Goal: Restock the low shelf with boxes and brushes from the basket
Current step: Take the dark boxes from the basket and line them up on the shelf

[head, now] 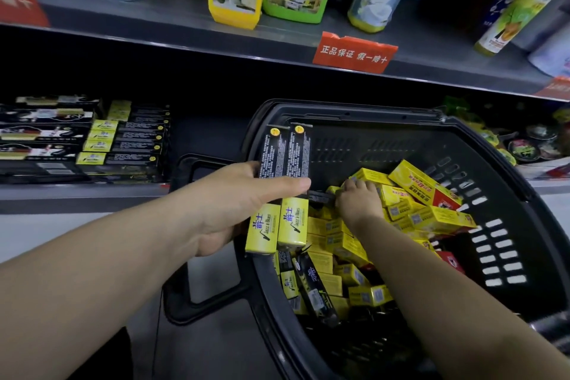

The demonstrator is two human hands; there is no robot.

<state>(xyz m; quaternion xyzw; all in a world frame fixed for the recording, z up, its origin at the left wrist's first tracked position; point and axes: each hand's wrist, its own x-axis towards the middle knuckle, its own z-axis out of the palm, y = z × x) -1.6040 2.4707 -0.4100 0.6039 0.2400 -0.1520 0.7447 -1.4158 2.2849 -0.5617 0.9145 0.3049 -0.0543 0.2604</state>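
My left hand (pixel 234 207) grips two long black-and-yellow boxes (pixel 283 188) side by side, upright over the near-left rim of the black basket (pixel 509 194). My right hand (pixel 357 203) reaches down into the basket, its fingers curled round a dark box end (pixel 319 198) among several yellow boxes (pixel 425 194). More black-and-yellow boxes (pixel 311 284) lie deeper in the basket. On the low shelf (pixel 92 191) at the left, matching boxes (pixel 123 145) lie stacked in rows beside packaged brushes (pixel 40 133).
The basket's handle (pixel 197 256) lies folded out to the left over the pale floor. An upper shelf (pixel 216 37) holds cleaner bottles and a red price tag (pixel 354 52). Green packaged goods (pixel 524 145) sit on the low shelf to the right.
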